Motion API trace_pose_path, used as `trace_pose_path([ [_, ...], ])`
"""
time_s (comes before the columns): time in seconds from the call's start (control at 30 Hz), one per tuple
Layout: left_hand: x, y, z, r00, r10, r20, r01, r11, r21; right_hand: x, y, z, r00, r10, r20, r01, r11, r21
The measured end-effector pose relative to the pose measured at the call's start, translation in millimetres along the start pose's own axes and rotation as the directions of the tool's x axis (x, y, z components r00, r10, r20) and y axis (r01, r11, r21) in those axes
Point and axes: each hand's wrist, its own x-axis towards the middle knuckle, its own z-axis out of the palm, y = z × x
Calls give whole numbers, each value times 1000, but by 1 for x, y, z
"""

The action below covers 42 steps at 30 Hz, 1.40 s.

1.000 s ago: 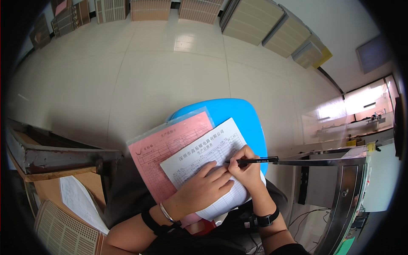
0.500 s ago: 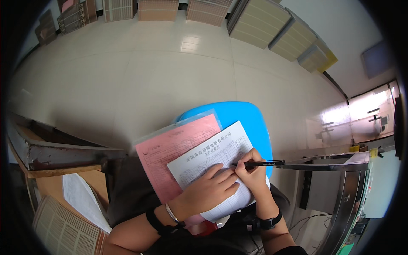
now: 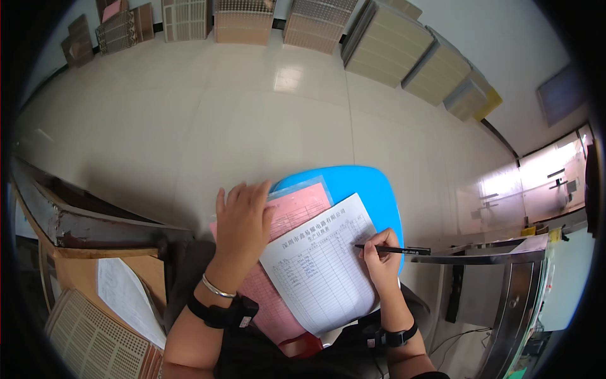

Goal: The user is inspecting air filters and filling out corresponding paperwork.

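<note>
A white printed form (image 3: 328,284) with a ruled table lies slantwise on a pink sheet (image 3: 300,205) in a clear sleeve. Handwriting fills a few rows at its upper left. Both papers rest over my lap and a blue stool seat (image 3: 382,199). In my right hand (image 3: 384,262) is a black pen (image 3: 407,251), its tip at the form's upper right columns. My left hand (image 3: 243,218) is over the pink sheet, left of the form, fingers spread and holding nothing. It hides part of the pink sheet. Whether it touches the sheet, I cannot tell.
At my left stands a worn wooden frame (image 3: 107,230), with white paper (image 3: 123,297) and a perforated panel (image 3: 95,338) below. A metal desk with a drawer (image 3: 517,297) is at my right. Stacked panels (image 3: 391,47) lean along the far wall beyond the tiled floor.
My left hand has lifted off the form and moved left and up, over the pink sheet. The form now lies flatter, with fewer written rows visible. The pen stays in my right hand.
</note>
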Motion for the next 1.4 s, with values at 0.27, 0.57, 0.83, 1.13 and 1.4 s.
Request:
trace_pose_path([
  [0.27,18,-11,-16,994,-67,-85,61,995,-76,-1,-3,3,999,25,-20,-26,999,-23],
  [0.57,15,15,-5,976,143,-162,-141,990,23,0,-1,-2,999,41,-32,-39,998,55],
  [0.83,-51,98,24,782,594,190,-435,738,-516,7,1,-18,996,93,7,-93,991,101],
  [1.13,-48,97,26,758,605,241,-488,773,-405,17,14,-23,999,-25,-46,17,987,-162],
  [1.4,-47,99,28,755,611,238,-495,770,-403,19,9,-19,1000,-19,0,18,976,-216],
])
